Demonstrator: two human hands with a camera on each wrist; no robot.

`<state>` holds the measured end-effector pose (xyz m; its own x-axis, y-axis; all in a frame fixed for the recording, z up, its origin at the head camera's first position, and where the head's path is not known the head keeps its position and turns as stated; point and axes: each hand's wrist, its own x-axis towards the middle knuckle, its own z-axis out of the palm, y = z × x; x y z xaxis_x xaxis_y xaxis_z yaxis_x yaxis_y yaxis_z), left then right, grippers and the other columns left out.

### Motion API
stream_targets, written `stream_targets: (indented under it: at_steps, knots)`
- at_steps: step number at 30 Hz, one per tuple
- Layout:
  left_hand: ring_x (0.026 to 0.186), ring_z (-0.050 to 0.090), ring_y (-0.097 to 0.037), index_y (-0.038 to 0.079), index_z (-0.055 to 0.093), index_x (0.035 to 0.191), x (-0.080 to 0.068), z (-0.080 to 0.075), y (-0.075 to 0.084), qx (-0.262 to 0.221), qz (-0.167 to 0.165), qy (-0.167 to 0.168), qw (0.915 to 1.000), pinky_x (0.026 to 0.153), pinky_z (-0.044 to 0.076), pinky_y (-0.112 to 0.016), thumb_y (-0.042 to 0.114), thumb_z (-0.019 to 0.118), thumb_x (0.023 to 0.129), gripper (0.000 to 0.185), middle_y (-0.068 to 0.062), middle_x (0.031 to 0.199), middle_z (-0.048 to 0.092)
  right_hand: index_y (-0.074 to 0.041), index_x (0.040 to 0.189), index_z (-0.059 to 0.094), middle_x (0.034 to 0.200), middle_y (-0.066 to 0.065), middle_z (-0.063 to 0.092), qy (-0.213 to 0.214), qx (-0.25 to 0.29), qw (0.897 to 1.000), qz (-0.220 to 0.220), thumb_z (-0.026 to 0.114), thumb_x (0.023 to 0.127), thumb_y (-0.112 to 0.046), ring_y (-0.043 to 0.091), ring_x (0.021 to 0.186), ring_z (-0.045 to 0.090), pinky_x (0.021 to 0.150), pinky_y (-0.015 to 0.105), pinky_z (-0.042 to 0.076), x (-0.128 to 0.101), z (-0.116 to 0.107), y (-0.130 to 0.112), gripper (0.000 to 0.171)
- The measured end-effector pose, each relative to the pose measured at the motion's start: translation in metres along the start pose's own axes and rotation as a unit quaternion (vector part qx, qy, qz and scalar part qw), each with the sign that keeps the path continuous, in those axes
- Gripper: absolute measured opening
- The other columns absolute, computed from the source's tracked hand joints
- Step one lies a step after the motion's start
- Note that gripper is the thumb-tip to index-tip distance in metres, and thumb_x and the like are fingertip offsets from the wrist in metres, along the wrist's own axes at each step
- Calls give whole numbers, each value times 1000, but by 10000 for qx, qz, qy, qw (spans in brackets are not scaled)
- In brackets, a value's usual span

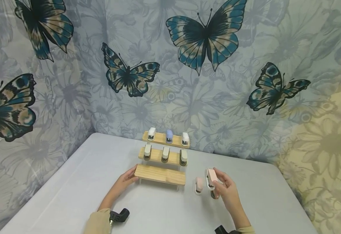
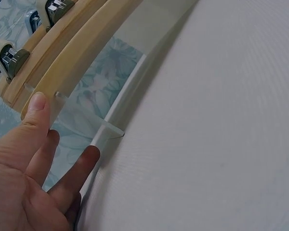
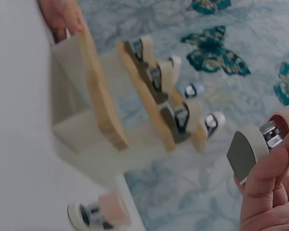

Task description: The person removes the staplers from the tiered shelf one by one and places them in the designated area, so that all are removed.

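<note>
A three-step wooden rack [image 1: 160,174] stands mid-table, with three small staplers on its top step [image 1: 169,136] and three on its middle step [image 1: 165,154]; the lowest step is bare. My left hand [image 1: 127,180] rests with straight fingers against the left end of the lowest step [image 2: 67,62], thumb [image 2: 36,108] on the wood. My right hand [image 1: 225,188] holds a pink stapler [image 1: 211,178] lifted just right of the rack; in the right wrist view its cream base [image 3: 245,151] shows between my fingers. A second pink stapler [image 1: 199,185] lies on the table next to it.
The grey table [image 1: 71,195] meets a butterfly-print curtain [image 1: 205,39] behind and to the left. The rack stands on clear acrylic sides [image 2: 111,130]. Black wrist-camera mounts [image 1: 119,215] show at the bottom edge.
</note>
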<state>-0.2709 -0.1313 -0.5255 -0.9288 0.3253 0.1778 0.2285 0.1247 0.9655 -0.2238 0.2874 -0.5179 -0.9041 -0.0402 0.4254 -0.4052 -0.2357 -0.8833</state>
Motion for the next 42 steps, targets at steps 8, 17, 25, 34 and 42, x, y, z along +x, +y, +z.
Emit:
stream_targets:
  at_steps: [8,17,25,34,42]
  knots:
    - [106,32,-13,16,30,122,3,3,0,-68,-98,59,9999,85,30,-29,32,53,73,56,3,122,29,6,117,29,114,25,32,190,445,9988,86,36,79,11,10,49,37,26,28,24,-9,-23,-15,39]
    - [108,29,-14,15,28,123,1,7,-1,-79,112,-178,9997,86,28,-28,29,51,76,54,1,125,25,7,116,32,110,12,43,-92,89,9999,63,40,76,12,10,61,44,32,20,35,-18,-9,-57,41]
    - [107,30,-11,18,30,121,2,8,1,-63,29,-18,10000,86,28,-27,31,52,74,54,4,123,28,14,113,30,105,8,48,405,27,9982,434,39,76,15,8,60,44,37,16,38,-21,-10,-69,38]
    - [106,32,-12,16,30,121,2,9,1,-35,-61,51,10000,85,30,-27,30,53,74,55,3,123,28,-1,113,42,94,-3,53,1312,-898,9772,1405,51,76,-4,2,46,37,35,13,34,-34,-35,-53,38]
    - [106,32,-15,17,29,122,0,4,0,27,-62,58,10000,85,30,-30,31,53,74,55,1,124,27,-2,119,33,86,-2,49,1460,-1007,9560,2336,56,73,-14,4,46,37,37,14,34,-31,-43,-44,52]
